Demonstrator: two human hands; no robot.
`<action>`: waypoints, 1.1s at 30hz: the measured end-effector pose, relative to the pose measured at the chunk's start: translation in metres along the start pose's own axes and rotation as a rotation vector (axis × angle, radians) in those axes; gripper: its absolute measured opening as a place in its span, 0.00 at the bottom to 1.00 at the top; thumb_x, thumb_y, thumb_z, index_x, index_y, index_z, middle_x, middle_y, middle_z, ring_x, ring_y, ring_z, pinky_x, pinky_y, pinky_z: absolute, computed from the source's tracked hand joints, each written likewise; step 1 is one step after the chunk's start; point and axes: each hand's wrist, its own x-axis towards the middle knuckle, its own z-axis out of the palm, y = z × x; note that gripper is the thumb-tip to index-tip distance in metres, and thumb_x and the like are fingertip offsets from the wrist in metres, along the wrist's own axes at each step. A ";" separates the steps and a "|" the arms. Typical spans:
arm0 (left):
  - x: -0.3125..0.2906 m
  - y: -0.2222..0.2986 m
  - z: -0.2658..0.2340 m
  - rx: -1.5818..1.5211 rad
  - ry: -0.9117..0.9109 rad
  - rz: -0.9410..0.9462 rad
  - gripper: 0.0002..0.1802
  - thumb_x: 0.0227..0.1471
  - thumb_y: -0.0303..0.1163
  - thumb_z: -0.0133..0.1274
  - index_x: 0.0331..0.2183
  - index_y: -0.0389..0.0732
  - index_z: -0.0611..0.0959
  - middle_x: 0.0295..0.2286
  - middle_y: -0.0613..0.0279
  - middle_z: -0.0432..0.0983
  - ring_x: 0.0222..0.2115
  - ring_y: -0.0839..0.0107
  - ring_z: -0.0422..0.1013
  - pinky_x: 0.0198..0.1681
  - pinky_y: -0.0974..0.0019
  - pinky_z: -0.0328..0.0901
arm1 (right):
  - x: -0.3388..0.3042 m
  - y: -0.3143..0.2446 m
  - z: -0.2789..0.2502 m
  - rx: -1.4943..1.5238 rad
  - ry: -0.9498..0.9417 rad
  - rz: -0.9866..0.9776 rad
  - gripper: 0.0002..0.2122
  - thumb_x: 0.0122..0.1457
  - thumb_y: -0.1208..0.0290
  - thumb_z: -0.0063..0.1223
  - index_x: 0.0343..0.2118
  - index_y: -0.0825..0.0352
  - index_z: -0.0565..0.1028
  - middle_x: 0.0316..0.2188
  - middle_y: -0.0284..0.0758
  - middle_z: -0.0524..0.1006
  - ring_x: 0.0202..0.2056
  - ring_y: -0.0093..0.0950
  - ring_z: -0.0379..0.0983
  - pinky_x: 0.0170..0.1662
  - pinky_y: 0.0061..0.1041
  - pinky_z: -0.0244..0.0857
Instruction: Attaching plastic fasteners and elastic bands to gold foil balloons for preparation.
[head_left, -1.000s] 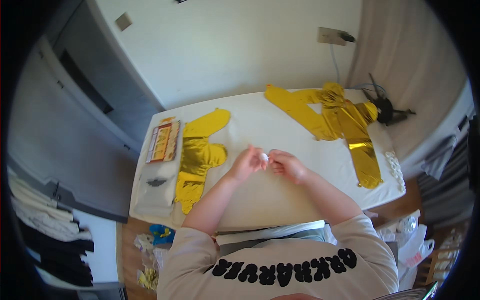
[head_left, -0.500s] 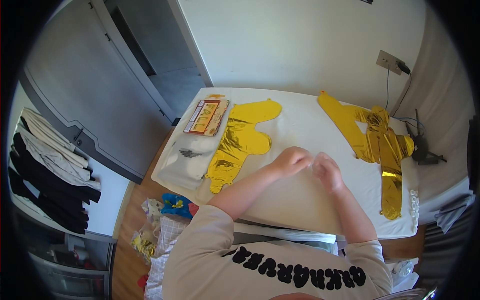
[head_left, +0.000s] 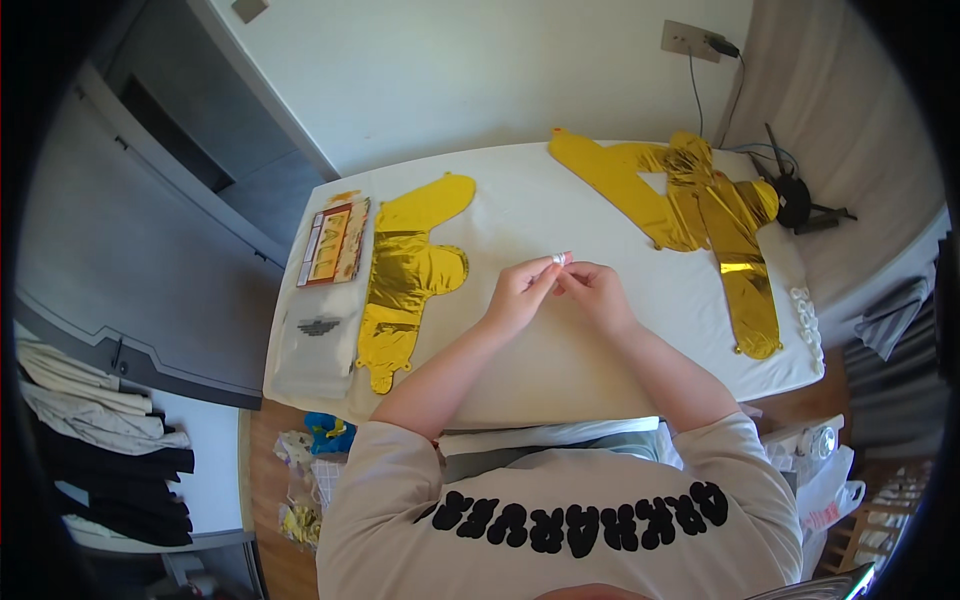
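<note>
My left hand point(head_left: 523, 292) and my right hand point(head_left: 597, 297) meet fingertip to fingertip above the middle of the bed-like table. A small white strip point(head_left: 560, 259) shows at the left fingertips and seems wound round a finger; its kind is too small to tell. The right fingers are pinched together just beside it, and what they grip is hidden. To the left of my hands lies a flat gold foil balloon point(head_left: 400, 290) with rounded arms. Another flat gold foil balloon point(head_left: 690, 205), shaped like a letter and crinkled in places, lies at the far right.
A printed balloon package point(head_left: 333, 243) and a clear plastic bag point(head_left: 318, 345) lie along the left edge. A black router-like device point(head_left: 793, 203) with antennas stands by the right wall. White looped strip point(head_left: 806, 318) lies near the right edge. Bags point(head_left: 300, 522) sit on the floor.
My hands have come together, and the left hand's fingers now pinch at the white strip. The view has shifted, so the table's things appear further left and higher.
</note>
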 end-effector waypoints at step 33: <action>0.005 -0.014 -0.017 -0.404 -0.716 -0.336 0.15 0.57 0.36 0.51 0.42 0.37 0.80 0.39 0.60 0.78 0.38 0.75 0.70 0.47 0.68 0.64 | 0.002 -0.024 -0.044 0.145 -0.568 0.015 0.06 0.57 0.75 0.46 0.25 0.70 0.70 0.22 0.31 0.74 0.22 0.18 0.69 0.27 0.17 0.62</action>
